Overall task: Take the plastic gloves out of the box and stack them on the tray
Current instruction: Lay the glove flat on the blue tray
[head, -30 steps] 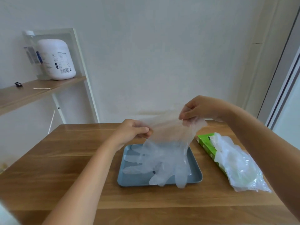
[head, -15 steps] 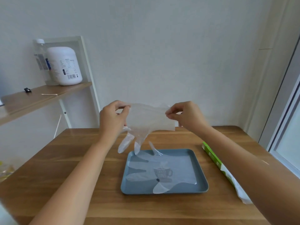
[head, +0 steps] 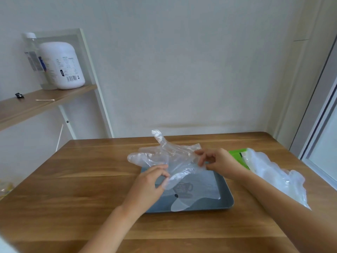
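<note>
A clear plastic glove (head: 164,156) hangs crumpled just above the far end of the blue-grey tray (head: 226,201), its fingers pointing left and back. My left hand (head: 151,185) pinches its near edge over the tray's left side. My right hand (head: 217,161) pinches its cuff over the tray's far right corner. Another clear glove (head: 198,190) lies flat in the tray. The green glove box (head: 237,156) sits right of the tray, with a bunch of loose gloves (head: 277,174) spilling out of it.
The wooden table (head: 82,179) stands against a white wall. At the left, a shelf (head: 36,105) carries a white jug (head: 62,66), a clear bottle and a cotton swab. A window frame (head: 321,114) runs along the right.
Both hands have come down from chest height with the glove, which now sits crumpled low over the tray's far end. The view has tilted, so the box and loose gloves show again.
</note>
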The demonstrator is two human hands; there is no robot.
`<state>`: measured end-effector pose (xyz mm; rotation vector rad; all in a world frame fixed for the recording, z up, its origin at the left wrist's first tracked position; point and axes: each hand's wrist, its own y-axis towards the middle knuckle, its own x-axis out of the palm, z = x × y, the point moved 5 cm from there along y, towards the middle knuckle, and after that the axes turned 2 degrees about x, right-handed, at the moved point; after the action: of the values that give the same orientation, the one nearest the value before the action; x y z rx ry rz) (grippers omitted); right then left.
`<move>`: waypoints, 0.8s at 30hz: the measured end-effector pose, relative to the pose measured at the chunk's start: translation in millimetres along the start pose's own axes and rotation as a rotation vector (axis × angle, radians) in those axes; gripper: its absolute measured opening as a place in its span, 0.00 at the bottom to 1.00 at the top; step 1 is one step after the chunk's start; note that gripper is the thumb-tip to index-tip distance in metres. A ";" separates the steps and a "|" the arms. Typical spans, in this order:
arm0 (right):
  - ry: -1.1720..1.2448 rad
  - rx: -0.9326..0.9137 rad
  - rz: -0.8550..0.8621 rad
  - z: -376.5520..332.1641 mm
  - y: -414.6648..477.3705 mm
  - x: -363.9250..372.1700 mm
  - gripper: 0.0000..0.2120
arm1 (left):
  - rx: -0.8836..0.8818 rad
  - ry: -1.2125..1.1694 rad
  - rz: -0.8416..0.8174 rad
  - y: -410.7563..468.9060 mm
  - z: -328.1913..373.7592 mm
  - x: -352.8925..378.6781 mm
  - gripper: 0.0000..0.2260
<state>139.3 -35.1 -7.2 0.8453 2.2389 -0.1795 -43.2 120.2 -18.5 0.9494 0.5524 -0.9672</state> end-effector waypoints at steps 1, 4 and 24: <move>-0.026 0.010 -0.040 4.9 -1.0 3.3 0.11 | -0.024 -0.009 -0.041 -2.2 -2.6 7.5 0.02; -0.081 0.043 -0.149 17.1 -3.8 9.6 0.07 | -0.117 -0.031 -0.153 -7.7 -9.2 23.5 0.03; -0.363 0.015 -0.118 12.3 -29.5 19.7 0.10 | -0.188 -0.006 -0.298 33.2 18.5 54.2 0.17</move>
<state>117.9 -52.2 -32.9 0.6310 1.9462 -0.3744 11.9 88.2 -36.4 0.7072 0.7808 -1.1609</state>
